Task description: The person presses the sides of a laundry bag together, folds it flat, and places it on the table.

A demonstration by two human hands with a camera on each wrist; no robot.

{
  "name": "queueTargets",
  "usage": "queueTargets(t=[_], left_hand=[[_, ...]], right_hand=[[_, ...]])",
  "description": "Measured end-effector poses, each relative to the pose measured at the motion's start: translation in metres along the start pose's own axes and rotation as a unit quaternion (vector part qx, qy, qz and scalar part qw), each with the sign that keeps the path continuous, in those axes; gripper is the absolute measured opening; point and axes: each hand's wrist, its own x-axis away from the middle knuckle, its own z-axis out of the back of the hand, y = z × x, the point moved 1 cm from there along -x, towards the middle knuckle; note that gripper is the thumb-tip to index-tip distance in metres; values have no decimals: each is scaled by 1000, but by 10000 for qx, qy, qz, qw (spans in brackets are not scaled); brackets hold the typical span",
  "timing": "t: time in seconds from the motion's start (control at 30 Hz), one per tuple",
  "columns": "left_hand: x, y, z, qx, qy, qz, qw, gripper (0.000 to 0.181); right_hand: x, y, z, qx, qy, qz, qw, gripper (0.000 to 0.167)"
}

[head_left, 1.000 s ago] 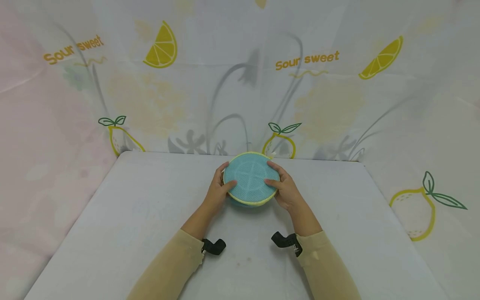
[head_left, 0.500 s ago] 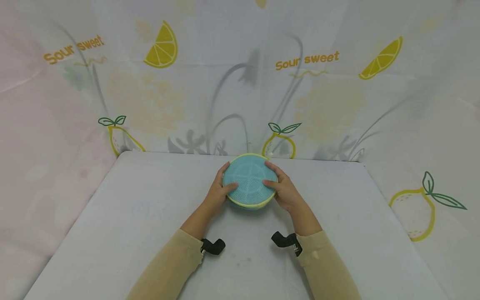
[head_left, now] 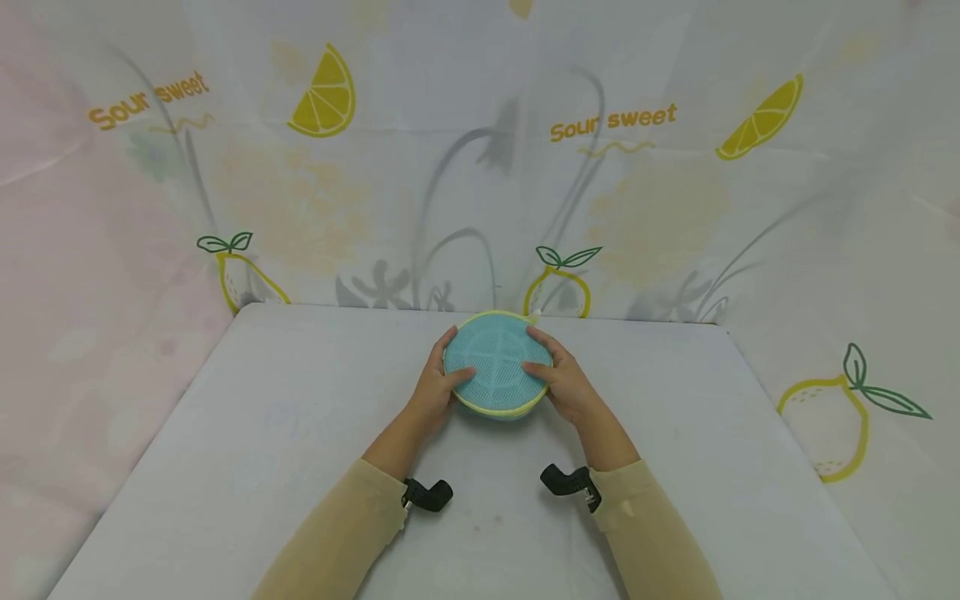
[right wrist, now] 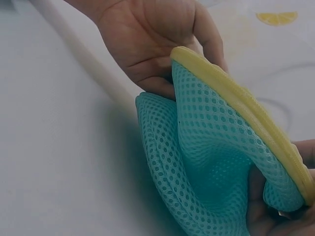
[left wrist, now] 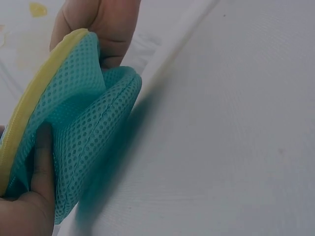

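A round mesh laundry bag [head_left: 498, 362], light blue-green with a yellow zipped rim, is held a little above the white table in the head view. My left hand [head_left: 435, 385] grips its left side, thumb on the upper face and fingers round the edge. On the opposite side my right hand [head_left: 572, 388] holds it the same way, thumb on top. Both wrist views show the soft side of the mesh bag [left wrist: 93, 123] folded inward beneath the yellow rim. Fingertips under the bag are partly hidden in the head view.
A white table [head_left: 300, 433] spreads around the hands. Behind it hangs a pale cloth backdrop [head_left: 450, 100] with lemon prints and lettering. A black wrist mount [head_left: 429, 495] sticks out from the left sleeve, and a similar black mount [head_left: 564, 480] from the right.
The mesh bag has shifted slightly toward me and left, and the right hand has moved a little left with it. Both hands keep their hold.
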Motion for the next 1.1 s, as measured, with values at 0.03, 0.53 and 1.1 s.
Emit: queueTargets(t=[0.03, 0.53, 1.1], left_hand=[[0, -1, 0, 41, -4, 10, 10000, 85], [-2, -7, -2, 241, 76, 227, 9994, 81], [-2, -8, -5, -1022, 614, 158, 9927, 74]], right_hand=[[0, 1, 0, 5, 25, -19, 10000, 71], [-3, 6, 0, 175, 377, -127, 9991, 69], [-5, 7, 2, 1301, 953, -255, 9866, 66]])
